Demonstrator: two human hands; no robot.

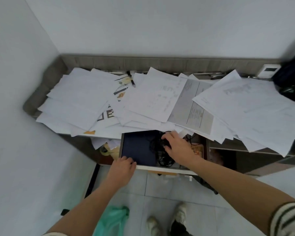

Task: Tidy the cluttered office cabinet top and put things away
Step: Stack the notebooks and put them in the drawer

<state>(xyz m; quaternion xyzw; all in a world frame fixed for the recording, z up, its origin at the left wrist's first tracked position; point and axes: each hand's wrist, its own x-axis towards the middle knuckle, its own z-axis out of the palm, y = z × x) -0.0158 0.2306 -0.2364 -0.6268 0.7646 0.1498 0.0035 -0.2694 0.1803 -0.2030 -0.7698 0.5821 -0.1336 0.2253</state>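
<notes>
Beyond the green bag (pixel 112 218), the left hand (pixel 122 167) hooks its fingers over the open drawer (pixel 160 168) front and the right hand (pixel 175 147) curls its fingers into the black cable tangle (pixel 158 150) inside; best hold the drawer steady and bunch the cable compactly, as loose papers (pixel 152 99) cover the worktop (pixel 41 94) just past the fingers.

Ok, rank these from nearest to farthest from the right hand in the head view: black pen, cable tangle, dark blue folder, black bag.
1. cable tangle, held by the right hand, in the drawer.
2. dark blue folder, left part of the drawer.
3. black pen, on the papers at the back.
4. black bag, far right.
</notes>
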